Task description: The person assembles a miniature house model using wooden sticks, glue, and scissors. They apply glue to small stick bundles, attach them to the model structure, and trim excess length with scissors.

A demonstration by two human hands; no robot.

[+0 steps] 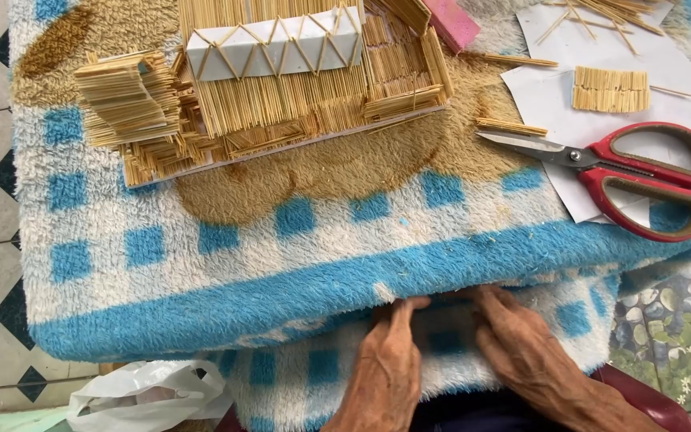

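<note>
1. Head view: your left hand (383, 370) lay at about 6 o'clock in the frame, fingers held together and stretched flat, the tips pressed on the hanging edge of the blue-and-white checked towel (201, 264).
2. Your right hand (521, 348) sat just beside it toward 5 o'clock, fingers likewise together and laid flat on the same towel edge; neither hand was clamped on anything, both only rested on the cloth.
3. Between the fingertips of the two hands a small dark patch showed under the towel fold; what it was could not be told.
4. The towel covered the whole work surface, its blue border running across the middle of the frame, just above your fingertips.
5. At 12 o'clock stood a model house of thin wooden sticks (281, 88), with a white panel (273, 48) crossed by zigzag sticks on its top.
6. At 10 o'clock a stepped bundle of sticks (121, 96) leaned against the model.
7. At 2 o'clock red-handled scissors (641, 176) lay shut on white paper sheets (601, 72), well apart from your hands.
8. On that paper lay a small mat of glued sticks (611, 89), with loose sticks (601, 12) beyond it.
9. A pink block (453, 22) touched the model at 1 o'clock.
10. At 7 o'clock a white plastic bag (145, 392) lay below the towel.
</note>
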